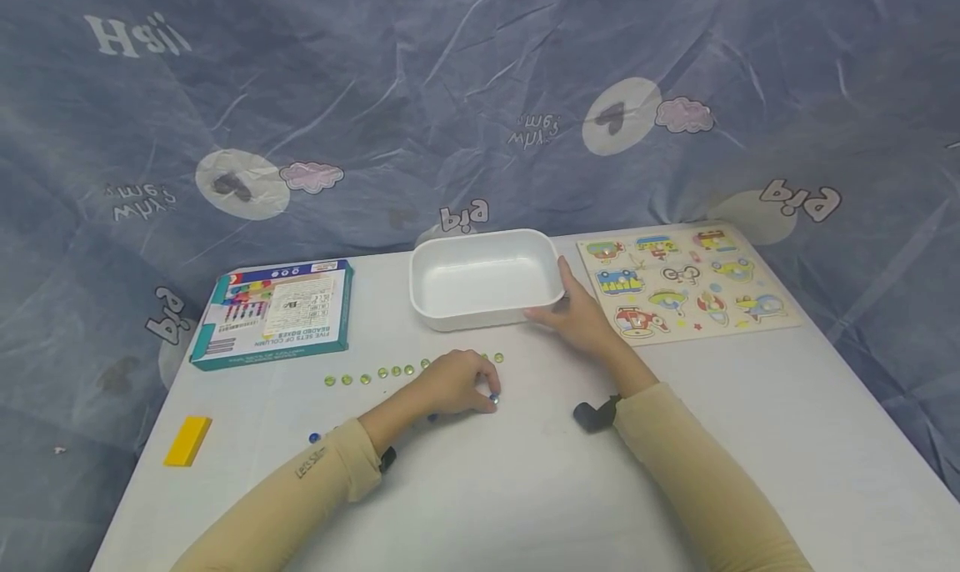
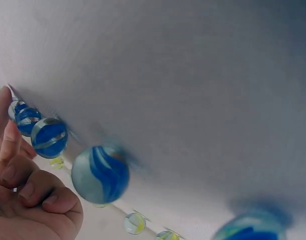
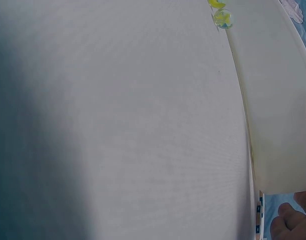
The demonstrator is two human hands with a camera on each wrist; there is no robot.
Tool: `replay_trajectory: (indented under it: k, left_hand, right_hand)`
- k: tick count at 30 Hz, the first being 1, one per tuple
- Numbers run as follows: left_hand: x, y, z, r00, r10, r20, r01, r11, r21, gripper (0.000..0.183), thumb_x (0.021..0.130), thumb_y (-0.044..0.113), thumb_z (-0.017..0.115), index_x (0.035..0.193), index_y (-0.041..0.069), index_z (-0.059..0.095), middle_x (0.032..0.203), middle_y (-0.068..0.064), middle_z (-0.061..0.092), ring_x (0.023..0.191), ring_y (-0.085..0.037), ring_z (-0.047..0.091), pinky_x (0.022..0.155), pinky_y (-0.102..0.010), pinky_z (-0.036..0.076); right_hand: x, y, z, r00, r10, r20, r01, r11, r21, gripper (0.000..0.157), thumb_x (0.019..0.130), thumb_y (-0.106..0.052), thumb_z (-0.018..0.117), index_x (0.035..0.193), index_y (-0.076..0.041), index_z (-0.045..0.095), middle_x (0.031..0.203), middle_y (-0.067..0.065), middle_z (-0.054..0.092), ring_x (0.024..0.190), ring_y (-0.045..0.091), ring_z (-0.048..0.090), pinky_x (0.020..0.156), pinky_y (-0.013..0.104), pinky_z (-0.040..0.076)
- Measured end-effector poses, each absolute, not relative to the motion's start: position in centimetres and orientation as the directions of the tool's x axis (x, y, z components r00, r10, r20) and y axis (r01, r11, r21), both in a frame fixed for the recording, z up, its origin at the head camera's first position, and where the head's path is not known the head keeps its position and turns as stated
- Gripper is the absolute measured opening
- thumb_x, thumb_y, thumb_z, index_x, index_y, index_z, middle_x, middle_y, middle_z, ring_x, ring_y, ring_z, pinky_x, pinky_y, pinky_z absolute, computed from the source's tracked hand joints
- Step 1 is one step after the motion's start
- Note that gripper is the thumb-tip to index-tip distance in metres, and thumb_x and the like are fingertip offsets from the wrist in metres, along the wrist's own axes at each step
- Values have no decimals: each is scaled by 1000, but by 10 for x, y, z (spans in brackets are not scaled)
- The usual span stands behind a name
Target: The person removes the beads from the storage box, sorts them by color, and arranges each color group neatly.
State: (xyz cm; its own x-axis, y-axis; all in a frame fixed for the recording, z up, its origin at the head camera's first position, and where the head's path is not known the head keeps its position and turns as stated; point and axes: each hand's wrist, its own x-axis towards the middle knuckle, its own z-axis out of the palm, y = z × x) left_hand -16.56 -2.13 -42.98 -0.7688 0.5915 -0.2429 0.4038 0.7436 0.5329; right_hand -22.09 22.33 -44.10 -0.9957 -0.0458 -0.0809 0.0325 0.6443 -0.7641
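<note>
My left hand [image 1: 452,382] pinches a blue-swirled glass marble [image 1: 494,398] between thumb and index finger, low on the white table. In the left wrist view, blue marbles [image 2: 49,138] run in a line away from the fingertips, with the other fingers of the left hand [image 2: 38,205] curled beside them. Behind that line lies a row of yellow-green marbles [image 1: 365,379], partly hidden by the left hand. My right hand [image 1: 581,318] grips the front right corner of a white rectangular tub [image 1: 480,318], thumb on the front wall and fingers along the side. No contents show inside the tub.
A boxed bead toy [image 1: 273,313] lies at the back left, and a yellow block [image 1: 187,441] lies nearer the left edge. At the right is a wooden vehicle puzzle board [image 1: 686,280]. A printed blue-grey cloth [image 1: 465,122] hangs behind the table.
</note>
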Motion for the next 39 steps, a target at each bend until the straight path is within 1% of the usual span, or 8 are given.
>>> replay_trajectory:
  k: [8,14,17,21,23,26,31,39]
  left_hand:
    - [-164,-21,-423,-766,601,-226,424,738,526,23,69,33,82,88,29,71,107,6,69,93,-10,59,86,-33,47]
    - [-174,-25,-392,-789,588,-181,414,725,551,28,73,33,79,99,26,70,103,5,67,95,-14,56,85,-33,46]
    - [-186,-24,-373,-815,560,-152,395,727,561,28,77,33,77,102,23,69,93,3,65,85,-16,57,75,-32,47]
    - [-209,-17,-361,-847,524,-94,395,737,549,27,81,33,73,105,22,67,78,1,57,68,-15,52,61,-28,44]
    - [-221,-11,-360,-857,511,-67,399,740,541,27,83,33,71,107,22,65,77,0,56,67,-15,50,60,-28,43]
    - [-238,0,-362,-873,484,-64,377,750,544,28,85,32,69,111,22,64,84,1,57,73,-15,53,65,-29,45]
    - [-264,18,-377,-870,478,-121,337,755,562,29,85,29,70,112,23,65,103,-2,63,93,-18,59,84,-35,49]
    - [-290,35,-402,-810,545,-218,285,690,666,31,81,25,72,112,21,68,101,-2,69,90,-15,63,88,-35,48]
  right_hand:
    - [-219,224,-439,-995,-51,-85,33,640,-768,112,73,-61,70,150,-35,-8,160,-3,5,147,29,11,115,55,16]
    - [-219,224,-439,-995,-49,-91,38,640,-767,111,73,-62,70,148,-38,-8,160,-5,4,147,29,10,115,55,15]
    - [-219,224,-439,-995,-47,-94,42,643,-765,113,71,-65,69,148,-38,-8,160,-5,4,147,29,11,115,56,15]
    - [-219,224,-439,-994,-45,-96,45,640,-767,116,68,-68,68,149,-36,-8,160,-5,5,147,29,11,114,57,16]
    - [-218,223,-438,-994,-44,-97,47,636,-770,115,68,-68,69,149,-37,-8,160,-5,5,147,29,12,114,57,17]
    - [-218,223,-438,-994,-45,-96,46,636,-770,115,69,-66,69,149,-36,-8,160,-5,6,147,30,12,114,57,18]
    - [-218,223,-438,-995,-51,-91,37,637,-770,114,70,-67,69,148,-37,-8,160,-6,4,147,28,12,114,55,19]
    - [-219,224,-439,-996,-62,-59,6,642,-767,112,72,-64,69,150,-34,-6,160,-8,4,148,26,10,116,52,18]
